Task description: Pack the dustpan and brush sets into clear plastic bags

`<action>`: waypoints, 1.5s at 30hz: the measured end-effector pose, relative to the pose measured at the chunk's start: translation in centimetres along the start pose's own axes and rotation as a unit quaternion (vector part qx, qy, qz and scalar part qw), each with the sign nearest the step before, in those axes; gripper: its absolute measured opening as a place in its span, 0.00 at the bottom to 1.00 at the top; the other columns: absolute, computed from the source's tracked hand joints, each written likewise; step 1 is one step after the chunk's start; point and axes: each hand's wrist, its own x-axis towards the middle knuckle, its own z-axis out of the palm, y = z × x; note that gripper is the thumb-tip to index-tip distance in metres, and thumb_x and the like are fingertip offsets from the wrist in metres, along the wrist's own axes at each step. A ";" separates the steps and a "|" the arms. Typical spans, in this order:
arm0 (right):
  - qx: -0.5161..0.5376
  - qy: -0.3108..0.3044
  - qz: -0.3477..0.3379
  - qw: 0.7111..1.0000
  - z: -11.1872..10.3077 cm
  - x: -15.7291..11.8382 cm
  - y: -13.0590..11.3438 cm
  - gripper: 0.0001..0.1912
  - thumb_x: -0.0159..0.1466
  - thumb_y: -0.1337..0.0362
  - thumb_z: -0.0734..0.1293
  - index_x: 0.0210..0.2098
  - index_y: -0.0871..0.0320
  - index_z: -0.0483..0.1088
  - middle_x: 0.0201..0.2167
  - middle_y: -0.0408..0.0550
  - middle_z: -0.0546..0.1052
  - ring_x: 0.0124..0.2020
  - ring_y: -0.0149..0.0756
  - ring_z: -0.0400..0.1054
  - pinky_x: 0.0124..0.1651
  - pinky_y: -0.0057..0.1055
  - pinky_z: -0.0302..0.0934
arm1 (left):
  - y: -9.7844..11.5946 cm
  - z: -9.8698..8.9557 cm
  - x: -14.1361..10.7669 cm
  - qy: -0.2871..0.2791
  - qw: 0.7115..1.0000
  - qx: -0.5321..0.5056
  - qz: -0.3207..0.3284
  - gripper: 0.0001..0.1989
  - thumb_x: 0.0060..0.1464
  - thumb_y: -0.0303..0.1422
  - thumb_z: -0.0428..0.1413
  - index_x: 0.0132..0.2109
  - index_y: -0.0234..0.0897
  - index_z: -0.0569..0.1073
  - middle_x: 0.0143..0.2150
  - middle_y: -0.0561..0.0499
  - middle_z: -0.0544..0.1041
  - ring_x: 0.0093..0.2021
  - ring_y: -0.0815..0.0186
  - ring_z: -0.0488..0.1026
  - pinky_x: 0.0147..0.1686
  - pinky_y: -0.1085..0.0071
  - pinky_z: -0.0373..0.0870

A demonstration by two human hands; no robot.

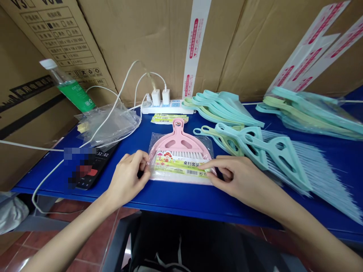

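Left hand (129,177) curled at the left edge of the bagged pink dustpan set (181,158), fingertips pinching the clear bag's corner. Right hand (236,179) laid flat-ish on the bag's near right corner, index finger stretched left along the yellow-green label (181,167), pressing it down. Pink set lying flat on the blue table (181,198), near the front edge, handle pointing far. Just right: loose mint and green brushes (255,145) with bristles fanned right. Farther back: stacked mint dustpans (221,107), more at far right (312,113). Far middle: white power strip (167,105) with two chargers. Left: phone (93,168), crumpled clear bags (109,122), green-labelled bottle (70,88) leaning against cardboard boxes (141,41).
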 end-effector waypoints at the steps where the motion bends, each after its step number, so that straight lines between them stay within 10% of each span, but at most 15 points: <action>1: -0.007 0.003 0.001 1.000 -0.1 0.0 0.1 0.11 0.58 0.67 0.64 0.32 0.54 0.80 0.15 0.37 0.60 0.16 0.28 0.49 0.21 0.28 0.47 | 0.0 -0.1 0.0 -0.005 1.000 -0.003 -0.005 0.02 0.57 0.29 0.46 0.36 0.41 0.61 0.25 0.59 0.69 0.24 0.69 0.66 0.30 0.71 0.61; 12: -0.019 0.006 0.023 1.000 -0.2 0.1 0.3 0.16 0.66 0.63 0.61 0.25 0.55 0.75 0.20 0.43 0.73 0.19 0.31 0.60 0.24 0.30 0.51 | 0.1 -0.5 0.1 -0.024 0.998 -0.047 -0.031 0.02 0.54 0.29 0.45 0.35 0.41 0.62 0.26 0.58 0.72 0.26 0.68 0.68 0.33 0.70 0.63; 31: -0.115 0.053 0.006 0.992 0.3 0.1 0.1 0.15 0.66 0.62 0.57 0.22 0.53 0.64 0.14 0.41 0.61 0.18 0.35 0.58 0.23 0.31 0.45 | 0.2 -0.5 0.1 -0.018 0.998 -0.048 -0.048 0.02 0.54 0.30 0.46 0.34 0.41 0.62 0.26 0.58 0.71 0.26 0.68 0.68 0.32 0.70 0.64; 45: -0.175 0.076 -0.033 0.981 1.5 0.2 -0.1 0.12 0.64 0.63 0.62 0.24 0.54 0.63 0.19 0.44 0.73 0.27 0.39 0.66 0.30 0.33 0.51 | -0.1 -0.2 0.3 0.022 0.971 0.079 0.224 0.15 0.64 0.23 0.45 0.47 0.38 0.74 0.40 0.48 0.81 0.40 0.62 0.71 0.40 0.65 0.64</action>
